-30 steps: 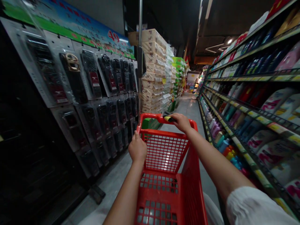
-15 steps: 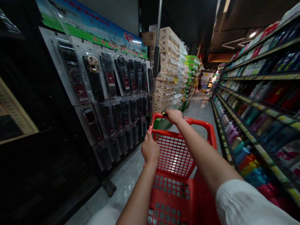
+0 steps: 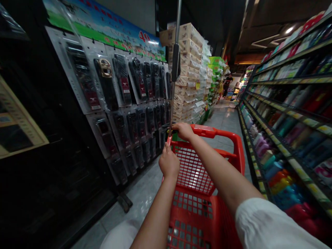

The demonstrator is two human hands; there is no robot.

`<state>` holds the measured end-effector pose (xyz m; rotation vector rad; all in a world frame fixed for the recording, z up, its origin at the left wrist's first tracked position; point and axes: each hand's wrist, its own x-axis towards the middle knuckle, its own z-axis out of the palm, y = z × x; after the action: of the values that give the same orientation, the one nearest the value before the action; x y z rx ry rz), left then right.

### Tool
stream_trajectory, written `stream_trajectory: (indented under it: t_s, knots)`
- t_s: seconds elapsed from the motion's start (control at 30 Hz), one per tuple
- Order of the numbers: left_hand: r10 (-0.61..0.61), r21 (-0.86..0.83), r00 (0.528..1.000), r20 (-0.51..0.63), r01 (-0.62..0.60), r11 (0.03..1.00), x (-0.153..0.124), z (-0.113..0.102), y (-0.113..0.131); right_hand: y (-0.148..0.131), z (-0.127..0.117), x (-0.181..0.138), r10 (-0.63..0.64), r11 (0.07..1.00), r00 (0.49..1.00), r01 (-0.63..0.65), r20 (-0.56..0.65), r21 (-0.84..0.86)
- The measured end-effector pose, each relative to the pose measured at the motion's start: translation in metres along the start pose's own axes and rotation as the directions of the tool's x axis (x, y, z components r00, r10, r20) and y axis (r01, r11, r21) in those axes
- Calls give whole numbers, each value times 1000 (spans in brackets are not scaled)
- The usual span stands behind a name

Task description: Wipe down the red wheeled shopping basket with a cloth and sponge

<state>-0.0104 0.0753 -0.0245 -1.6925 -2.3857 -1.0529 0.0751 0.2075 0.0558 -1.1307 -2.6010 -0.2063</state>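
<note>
A red plastic shopping cart (image 3: 204, 223) stands before me, its basket showing only bare grid. My left hand (image 3: 169, 162) is closed round the cart's left rim, just below the foot of a thin metal pole (image 3: 178, 24) with a black sleeve. My right hand (image 3: 183, 131) is at the left corner of the cart's red handle bar (image 3: 225, 135), close beside the pole. Its curled fingers hold a small black and yellow thing whose kind I cannot make out. The fingertips are partly hidden behind the pole.
Packaged belts (image 3: 123, 81) hang on a display rack to the left, its foot (image 3: 125, 202) jutting onto the floor. Stacked wrapped packs (image 3: 188, 72) stand beyond. Shelves of bottles (image 3: 290, 128) line the right side. Far down the aisle stands a person (image 3: 228, 83).
My right hand has slid left along the handle bar to the pole, taking the small black and yellow thing with it. My left hand keeps its hold. The view has shifted slightly.
</note>
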Motion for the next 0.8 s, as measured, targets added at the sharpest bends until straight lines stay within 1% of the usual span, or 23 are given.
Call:
stream_trajectory:
  t_s: [0.03, 0.13, 0.23, 0.27, 0.33, 0.37, 0.43, 0.5, 0.57, 0.63, 0.73, 0.8]
  knots:
    - [-4, 0, 1000, 5, 4, 1000, 0, 0, 0, -2, 3, -3, 7, 1000, 1000, -7, -4, 30]
    - [-4, 3, 1000, 8, 4, 1000, 0, -2, 1, -9, 10, -14, 87, 990, 996, -84, -24, 117]
    - [4, 7, 1000, 5, -4, 1000, 0, -3, 0, -15, 7, -21, 164, 976, 986, -160, -12, 150]
    - [4, 6, 1000, 5, -4, 1000, 0, -3, 0, -16, 1, -22, 181, 975, 983, -181, 12, 129]
    - [1, -2, 1000, 5, -1, 1000, 0, -2, 0, -15, -13, -22, 218, 975, 975, -219, 51, 32]
    - [1, -8, 1000, 4, -1, 1000, 0, -2, -1, -13, -21, -21, 230, 973, 972, -229, 40, -32]
    - [3, -19, 1000, 0, -3, 1000, 0, -1, -1, -4, -34, -18, 231, 960, 972, -235, -41, -150]
    - [10, -23, 1000, -1, -10, 1000, 0, -1, -1, 6, -38, -16, 231, 941, 969, -246, -92, -232]
    - [12, -16, 1000, 2, -12, 1000, -1, -1, 0, 14, -33, -13, 259, 925, 965, -262, -47, -277]
    - [12, -3, 1000, 4, -12, 1000, -1, -1, 0, 16, -21, -9, 244, 930, 969, -228, 20, -286]
    - [20, 29, 1000, 12, -20, 999, 0, 0, -1, 11, -3, -1, 71, 966, 997, -59, 39, -252]
    - [35, 60, 999, 22, -37, 998, 1, 0, -3, 7, 4, 1, -24, 971, 999, 29, 23, -239]
